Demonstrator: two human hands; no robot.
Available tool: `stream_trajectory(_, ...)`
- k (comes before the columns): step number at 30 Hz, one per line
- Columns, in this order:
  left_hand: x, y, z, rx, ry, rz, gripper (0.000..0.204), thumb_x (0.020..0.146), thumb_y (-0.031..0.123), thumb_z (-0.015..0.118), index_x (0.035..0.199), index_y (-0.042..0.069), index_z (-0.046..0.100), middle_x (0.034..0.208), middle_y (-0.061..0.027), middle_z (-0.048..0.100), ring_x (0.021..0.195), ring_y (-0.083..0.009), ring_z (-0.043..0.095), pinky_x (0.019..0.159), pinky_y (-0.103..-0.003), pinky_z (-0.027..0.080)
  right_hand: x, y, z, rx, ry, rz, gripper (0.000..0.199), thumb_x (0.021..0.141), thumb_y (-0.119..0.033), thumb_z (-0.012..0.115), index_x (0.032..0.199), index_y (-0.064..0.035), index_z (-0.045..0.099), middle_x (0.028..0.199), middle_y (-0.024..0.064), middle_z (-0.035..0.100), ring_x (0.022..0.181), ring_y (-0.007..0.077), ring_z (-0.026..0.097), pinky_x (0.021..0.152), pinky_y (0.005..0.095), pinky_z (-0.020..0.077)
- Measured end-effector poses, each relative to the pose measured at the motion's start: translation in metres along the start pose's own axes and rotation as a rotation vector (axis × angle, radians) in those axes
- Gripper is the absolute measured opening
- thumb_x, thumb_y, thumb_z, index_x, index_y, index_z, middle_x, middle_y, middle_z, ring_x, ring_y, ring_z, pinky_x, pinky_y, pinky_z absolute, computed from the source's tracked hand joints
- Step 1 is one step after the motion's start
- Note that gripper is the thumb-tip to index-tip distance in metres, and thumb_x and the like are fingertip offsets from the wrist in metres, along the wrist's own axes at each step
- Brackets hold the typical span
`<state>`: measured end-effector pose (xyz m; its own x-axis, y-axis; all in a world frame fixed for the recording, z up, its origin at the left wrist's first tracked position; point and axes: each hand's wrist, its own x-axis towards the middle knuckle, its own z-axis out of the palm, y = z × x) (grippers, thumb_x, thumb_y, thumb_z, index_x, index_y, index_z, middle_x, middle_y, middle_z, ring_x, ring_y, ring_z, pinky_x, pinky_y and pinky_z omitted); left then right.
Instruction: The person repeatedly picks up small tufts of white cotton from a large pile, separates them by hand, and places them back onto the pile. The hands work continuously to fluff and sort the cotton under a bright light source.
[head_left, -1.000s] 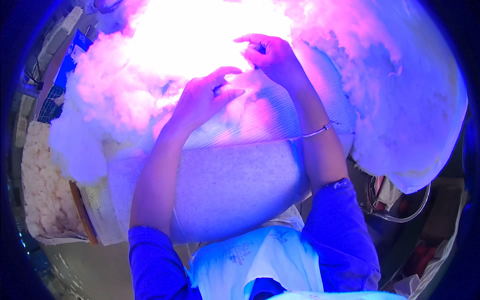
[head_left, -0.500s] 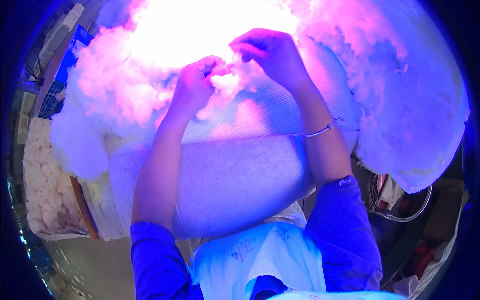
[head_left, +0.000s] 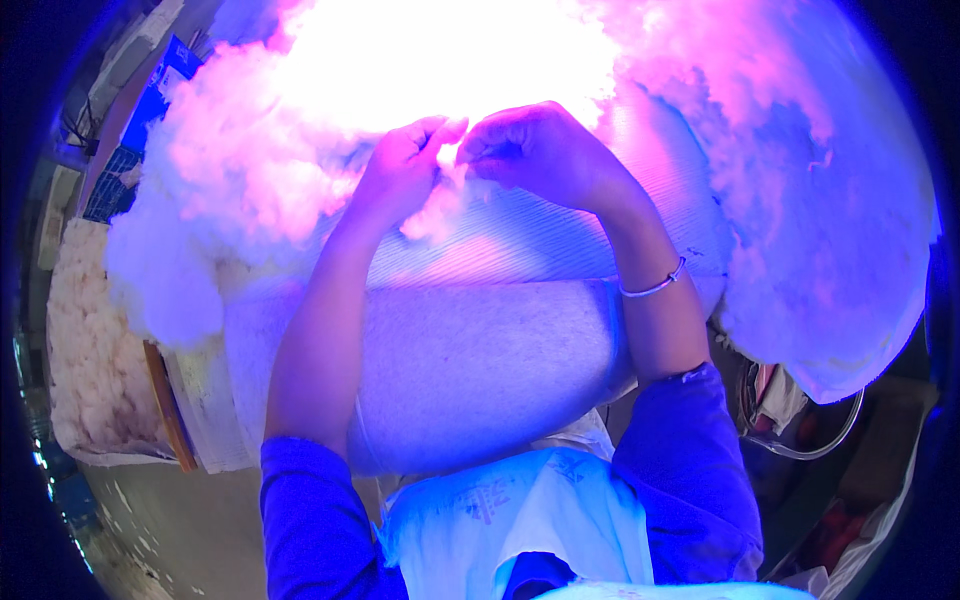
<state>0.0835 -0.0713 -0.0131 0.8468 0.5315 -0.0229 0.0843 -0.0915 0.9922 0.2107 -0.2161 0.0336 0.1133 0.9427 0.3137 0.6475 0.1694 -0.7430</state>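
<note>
My left hand (head_left: pixel 398 172) is closed in a pinch on a tuft of fluffy white fibre (head_left: pixel 436 212), which hangs below its fingers and glows pink in the light. Right beside it, my right hand (head_left: pixel 545 158) has its fingers curled and pressed together, the tips nearly meeting the left thumb. What those fingertips hold, if anything, is lost in the glare. Both hands are above a ridged, pale work surface (head_left: pixel 520 235), with a rounded padded front (head_left: pixel 480 370) on the near side.
A large heap of loose fibre (head_left: pixel 235 160) lies to the left, another mass of fibre (head_left: pixel 800 220) to the right. Glare washes out the far middle. At the left edge stand a cream fluffy block (head_left: pixel 95 350) and a wooden strip (head_left: pixel 168 405). A curved tube (head_left: pixel 825 435) hangs lower right.
My right hand has come down and nearer to me, closing in on my left hand. The left hand keeps the fibre tuft and has shifted slightly.
</note>
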Motion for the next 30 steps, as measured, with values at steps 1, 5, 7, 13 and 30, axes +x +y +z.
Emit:
stream_trajectory(1, -0.002, 0.004, -0.002, 0.051, -0.033, 0.000, 0.027, 0.086, 0.021, 0.065, 0.102, 0.001, 0.063, 0.083, -0.0036, 0.064, 0.076, -0.0106, 0.058, 0.068, -0.024, 0.047, 0.000, 0.002, -0.001, 0.109, 0.012, 0.150, 0.015, 0.078, -0.008, 0.067, 0.093, -0.0057, 0.070, 0.074, 0.0076, 0.066, 0.065, 0.0136, 0.062, 0.065, 0.0281, 0.0510)
stream_trajectory(5, -0.012, 0.013, -0.003, 0.226, -0.242, 0.131, 0.030, 0.082, 0.028, 0.070, 0.097, 0.004, 0.063, 0.075, 0.0007, 0.058, 0.071, -0.0075, 0.054, 0.064, -0.024, 0.045, 0.001, 0.009, -0.002, -0.037, 0.024, 0.204, 0.012, 0.083, -0.011, 0.066, 0.092, -0.0032, 0.069, 0.074, 0.0035, 0.066, 0.068, 0.0085, 0.061, 0.065, 0.0250, 0.0512)
stream_trajectory(7, -0.012, 0.013, 0.000, 0.362, -0.238, 0.179, 0.028, 0.081, 0.030, 0.072, 0.093, 0.006, 0.064, 0.069, 0.0041, 0.055, 0.065, -0.0041, 0.049, 0.059, -0.023, 0.042, 0.001, 0.011, -0.004, -0.069, 0.018, 0.080, 0.015, 0.085, -0.015, 0.062, 0.091, -0.0031, 0.069, 0.074, 0.0061, 0.066, 0.066, 0.0119, 0.062, 0.064, 0.0266, 0.0507)
stream_trajectory(13, -0.012, 0.013, 0.001, 0.392, -0.210, 0.163, 0.021, 0.081, 0.024, 0.071, 0.092, 0.007, 0.065, 0.059, 0.0066, 0.048, 0.056, -0.0026, 0.043, 0.050, -0.022, 0.037, -0.003, 0.018, -0.055, 0.759, 0.778, -0.160, 0.012, 0.086, -0.004, 0.060, 0.097, 0.0005, 0.060, 0.082, 0.0077, 0.063, 0.074, 0.0181, 0.064, 0.072, 0.0336, 0.0551)
stream_trajectory(30, -0.016, 0.020, 0.002, 0.725, -0.170, 0.416, 0.045, 0.079, 0.038, 0.071, 0.058, 0.004, 0.050, 0.048, -0.0050, 0.041, 0.046, -0.0170, 0.044, 0.051, -0.034, 0.040, -0.017, 0.058, -0.036, -0.544, 0.404, -0.009, 0.018, 0.076, -0.010, 0.062, 0.092, -0.0048, 0.067, 0.071, 0.0114, 0.065, 0.063, 0.0192, 0.063, 0.059, 0.0311, 0.0497)
